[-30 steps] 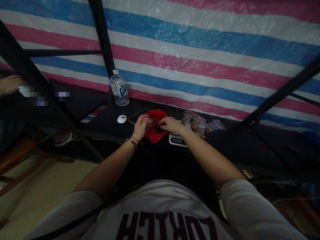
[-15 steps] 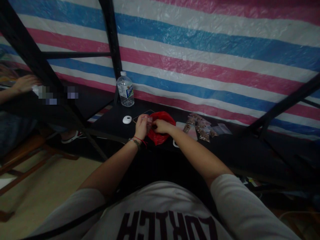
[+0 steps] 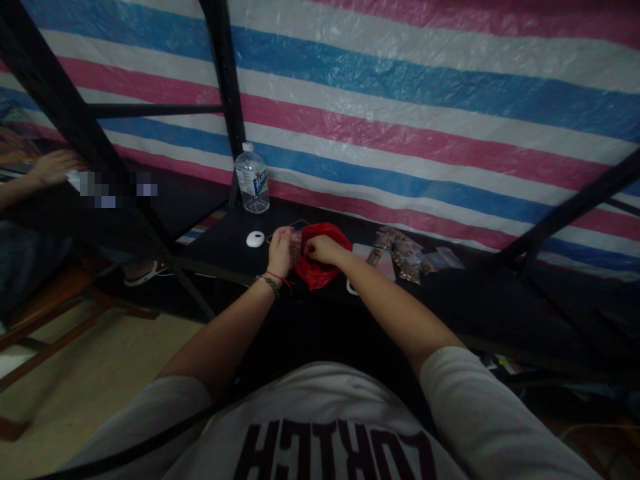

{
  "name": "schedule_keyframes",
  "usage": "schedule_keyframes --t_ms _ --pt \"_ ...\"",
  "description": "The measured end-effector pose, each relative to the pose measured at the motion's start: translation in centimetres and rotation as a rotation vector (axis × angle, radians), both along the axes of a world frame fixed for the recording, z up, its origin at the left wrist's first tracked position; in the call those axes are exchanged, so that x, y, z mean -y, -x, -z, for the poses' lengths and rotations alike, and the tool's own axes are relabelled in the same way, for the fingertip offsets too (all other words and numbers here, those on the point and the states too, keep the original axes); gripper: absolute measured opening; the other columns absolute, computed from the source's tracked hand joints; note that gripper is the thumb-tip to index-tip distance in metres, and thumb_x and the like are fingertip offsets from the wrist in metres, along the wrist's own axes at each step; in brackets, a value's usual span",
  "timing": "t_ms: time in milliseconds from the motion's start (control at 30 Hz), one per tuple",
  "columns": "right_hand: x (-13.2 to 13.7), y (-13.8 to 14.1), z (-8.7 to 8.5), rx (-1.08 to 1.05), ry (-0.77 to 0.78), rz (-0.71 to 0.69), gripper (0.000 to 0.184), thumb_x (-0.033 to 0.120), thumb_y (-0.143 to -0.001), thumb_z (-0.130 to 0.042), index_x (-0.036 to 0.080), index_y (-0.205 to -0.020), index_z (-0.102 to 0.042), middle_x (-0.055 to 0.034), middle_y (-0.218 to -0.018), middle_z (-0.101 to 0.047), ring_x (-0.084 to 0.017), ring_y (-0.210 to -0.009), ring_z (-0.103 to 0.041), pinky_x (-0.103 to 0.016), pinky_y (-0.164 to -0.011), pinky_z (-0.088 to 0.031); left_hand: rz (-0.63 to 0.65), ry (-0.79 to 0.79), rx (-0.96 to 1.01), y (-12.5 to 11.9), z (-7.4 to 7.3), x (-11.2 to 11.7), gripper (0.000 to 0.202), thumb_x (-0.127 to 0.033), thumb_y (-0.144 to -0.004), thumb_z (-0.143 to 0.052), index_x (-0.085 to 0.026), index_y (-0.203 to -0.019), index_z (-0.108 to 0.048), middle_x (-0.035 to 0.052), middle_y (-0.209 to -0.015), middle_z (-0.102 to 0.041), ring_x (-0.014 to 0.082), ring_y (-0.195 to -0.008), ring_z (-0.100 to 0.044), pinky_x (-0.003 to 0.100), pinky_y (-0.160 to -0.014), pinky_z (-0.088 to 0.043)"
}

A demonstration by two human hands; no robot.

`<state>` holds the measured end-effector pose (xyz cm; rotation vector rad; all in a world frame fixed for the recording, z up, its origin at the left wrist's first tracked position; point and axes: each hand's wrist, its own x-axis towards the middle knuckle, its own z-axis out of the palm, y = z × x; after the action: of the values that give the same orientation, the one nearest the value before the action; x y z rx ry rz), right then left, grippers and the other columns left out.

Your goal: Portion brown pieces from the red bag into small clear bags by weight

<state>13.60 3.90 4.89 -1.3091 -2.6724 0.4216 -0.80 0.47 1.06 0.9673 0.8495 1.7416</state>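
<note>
Currently: small clear bag held at the mouth of the red bag

Head view. A small clear bag [image 3: 296,247] is gripped between the closed fingers of the left hand [image 3: 281,255]; brownish contents are seen through its film. It is held above the left side of an open red bag [image 3: 316,276], which is set on the black table [image 3: 213,248]. The right hand [image 3: 323,249] is placed over the opening of the red bag, with its fingers curled together near the small clear bag. Whether anything is pinched in those fingers cannot be told, as the tips are hidden.

To the right of the red bag, a scale [image 3: 385,267] is partly covered by the right forearm; a small packet [image 3: 374,257] is laid on its plate. Just beside the scale, several filled clear bags [image 3: 406,259] are heaped, and flat clear bags [image 3: 447,258] are laid at their far side. To the left, a white rounded object [image 3: 255,239] and, farther back, an upright capped bottle [image 3: 253,181] are noted. A striped sheet [image 3: 400,100] is hung behind the table. At far left, another person's hand [image 3: 57,167] is seen near a white item, blurred by pixelation.
</note>
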Motion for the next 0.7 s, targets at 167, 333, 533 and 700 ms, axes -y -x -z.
schedule_keyframes --t_ms 167,333,533,700 --pt "0.3 -1.8 -1.2 -0.108 -0.013 0.081 0.021 0.009 -0.076 -0.060 0.016 -0.092 -0.073 -0.0027 -0.088 -0.073 -0.013 -0.079 -0.064 -0.020 -0.072 -0.043 -0.017 0.005 0.003 0.0 -0.4 0.2 0.026 -0.043 -0.085 -0.055 -0.018 -0.096 -0.056 -0.0012 -0.067 -0.058 0.0102 -0.053 -0.054 0.021 -0.048 -0.043" --pt "1.4 -3.8 -2.6 -0.108 0.010 0.114 0.020 0.011 -0.077 -0.062 0.016 -0.091 -0.074 -0.0024 -0.088 -0.073 -0.013 -0.079 -0.065 -0.020 -0.074 -0.044 -0.027 -0.023 -0.011 -0.1 -0.6 0.4 0.024 -0.041 -0.085 -0.055 -0.019 -0.093 -0.056 -0.0016 -0.068 -0.058 0.0104 -0.054 -0.056 0.021 -0.050 -0.045" --pt "1.9 -9.2 -4.4 -0.202 -0.062 0.200 0.019 0.013 -0.075 -0.063 0.016 -0.090 -0.074 -0.0034 -0.089 -0.073 -0.015 -0.080 -0.065 -0.023 -0.073 -0.046 -0.018 -0.026 -0.030 -0.1 -0.7 0.5 0.024 -0.042 -0.085 -0.053 -0.020 -0.093 -0.054 -0.0019 -0.067 -0.057 0.0106 -0.053 -0.055 0.022 -0.050 -0.044" --pt "2.5 -15.7 -5.3 -0.234 -0.058 0.384 0.020 0.013 -0.074 -0.061 0.013 -0.091 -0.072 -0.0049 -0.084 -0.072 -0.015 -0.075 -0.064 -0.022 -0.068 -0.046 -0.038 -0.024 -0.025 -0.3 -0.7 0.5 0.022 -0.039 -0.084 -0.055 -0.019 -0.091 -0.056 -0.0017 -0.068 -0.058 0.0098 -0.055 -0.055 0.020 -0.051 -0.044"
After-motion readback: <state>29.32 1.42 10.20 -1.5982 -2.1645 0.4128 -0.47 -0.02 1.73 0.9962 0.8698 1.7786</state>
